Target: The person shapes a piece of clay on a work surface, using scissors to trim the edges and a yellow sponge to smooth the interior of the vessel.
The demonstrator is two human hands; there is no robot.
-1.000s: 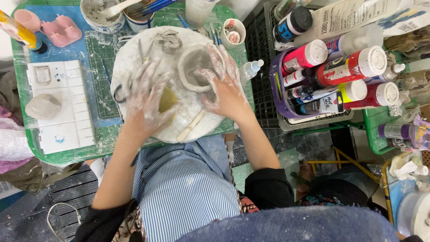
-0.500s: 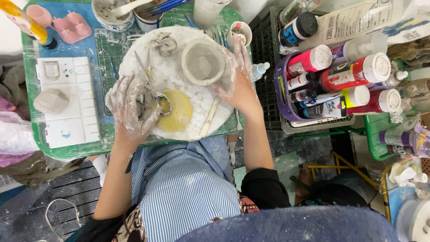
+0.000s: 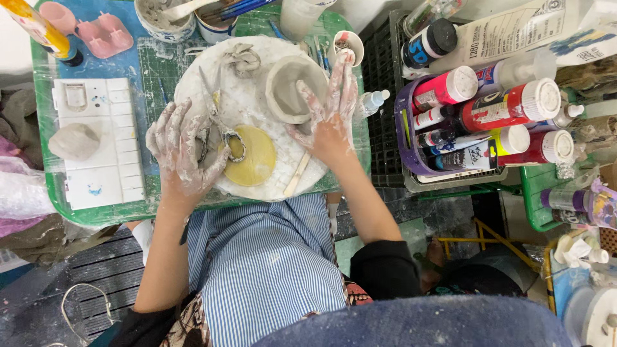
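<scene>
the clay-smeared left hand (image 3: 182,154) lies with fingers spread on the round white work board (image 3: 257,71), fingertips at the metal scissors (image 3: 222,125) by a flat yellow disc (image 3: 254,157), clamped on nothing. farther off, the right hand (image 3: 329,112) rests open-fingered against the grey unfired clay cup (image 3: 292,88).

My green tray (image 3: 77,215) is packed: white paint palette (image 3: 96,138) along its left edge with a grey lump of clay (image 3: 74,141) sitting on it, pink mould (image 3: 103,35) up in the far left corner next to a yellow bottle (image 3: 35,26). A cup of grey slip (image 3: 164,16) stands at the far edge. Off the right edge, a purple basket (image 3: 411,154) holds red and pink paint bottles (image 3: 508,112).
</scene>
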